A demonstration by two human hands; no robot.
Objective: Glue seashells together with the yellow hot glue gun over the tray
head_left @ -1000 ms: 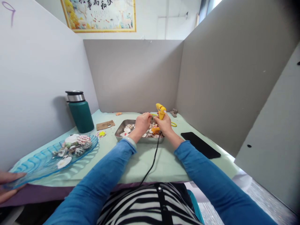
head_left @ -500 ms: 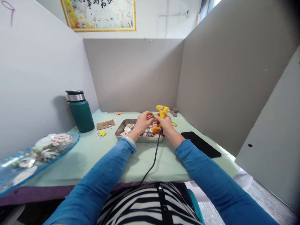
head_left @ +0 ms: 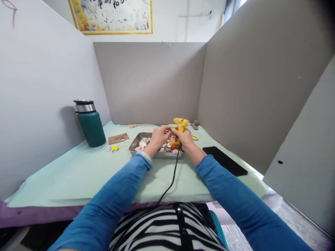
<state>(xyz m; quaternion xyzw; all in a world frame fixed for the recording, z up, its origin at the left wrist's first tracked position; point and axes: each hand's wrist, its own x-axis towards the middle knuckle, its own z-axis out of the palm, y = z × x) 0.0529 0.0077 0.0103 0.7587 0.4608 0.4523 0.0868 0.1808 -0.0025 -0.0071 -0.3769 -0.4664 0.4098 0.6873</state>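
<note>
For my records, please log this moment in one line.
left hand: over metal tray, grip unclear | right hand: holding yellow hot-glue gun | tray: seashells inside

Gold-framed poster, top left of centre: row of big black Chinese characters, cropped by the frame's top edge. 事 and 和 read OK; the others are cut too much to call. Smaller dark lines under them, too small to read. Left partition, far upper left: handwritten purple mark, looks like a 9. Yellow glue gun, just right of centre: small dark marking on the body, illegible.
</note>
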